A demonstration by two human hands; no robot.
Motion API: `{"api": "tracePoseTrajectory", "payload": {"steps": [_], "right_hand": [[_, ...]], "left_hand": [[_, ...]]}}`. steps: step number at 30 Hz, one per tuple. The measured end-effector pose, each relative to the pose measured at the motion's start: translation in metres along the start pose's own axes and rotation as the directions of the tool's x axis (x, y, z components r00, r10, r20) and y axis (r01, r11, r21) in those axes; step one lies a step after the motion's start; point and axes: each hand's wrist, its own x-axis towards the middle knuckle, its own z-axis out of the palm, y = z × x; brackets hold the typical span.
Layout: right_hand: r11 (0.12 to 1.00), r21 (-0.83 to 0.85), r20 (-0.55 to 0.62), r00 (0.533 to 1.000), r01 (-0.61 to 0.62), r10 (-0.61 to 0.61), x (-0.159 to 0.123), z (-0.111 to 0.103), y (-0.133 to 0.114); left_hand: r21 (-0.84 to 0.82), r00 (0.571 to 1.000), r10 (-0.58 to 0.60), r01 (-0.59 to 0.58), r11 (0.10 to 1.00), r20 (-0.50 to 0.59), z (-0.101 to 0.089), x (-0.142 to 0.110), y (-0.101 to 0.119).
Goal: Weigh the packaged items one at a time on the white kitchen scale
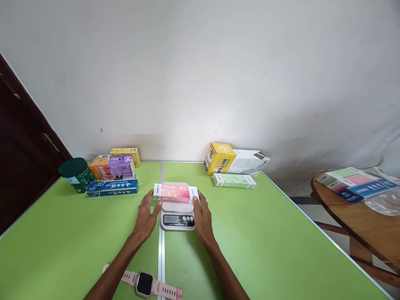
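A pink and white toothpaste box lies level across the platform of a white kitchen scale, or just above it; I cannot tell whether the two touch. My left hand closes on the box's left end, thumb toward the front. At the right end, my right hand grips it with the thumb on the near edge. The scale's dark display panel faces me, and no digits are readable. A pink-strapped smartwatch lies in front, partly under my left forearm.
On the left stand a dark green canister, a blue toothpaste box, a purple pack, an orange pack and a yellow box. At right are a yellow carton, a white box and a green box.
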Motion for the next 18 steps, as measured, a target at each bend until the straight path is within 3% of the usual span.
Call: {"api": "tracePoseTrajectory", "payload": {"steps": [3,6,9,18], "right_hand": [[0.999,0.026,-0.032,0.999,-0.029,0.03,0.004,-0.012,0.012],[1.0,-0.026,-0.089,0.996,0.005,-0.007,0.009,-0.023,0.021],[0.997,-0.061,-0.095,0.994,0.046,-0.051,0.011,-0.027,0.023],[0.999,-0.025,-0.109,0.994,0.027,-0.029,0.009,-0.026,0.016]], "left_hand": [[-0.128,0.996,-0.069,0.074,0.989,0.048,-0.019,0.01,-0.013],[-0.296,0.982,-0.16,0.184,0.937,0.104,-0.036,0.02,-0.029],[-0.404,0.976,-0.192,0.217,0.889,0.102,-0.044,0.024,-0.039],[-0.316,0.973,-0.211,0.23,0.92,0.094,-0.043,0.02,-0.028]]}}
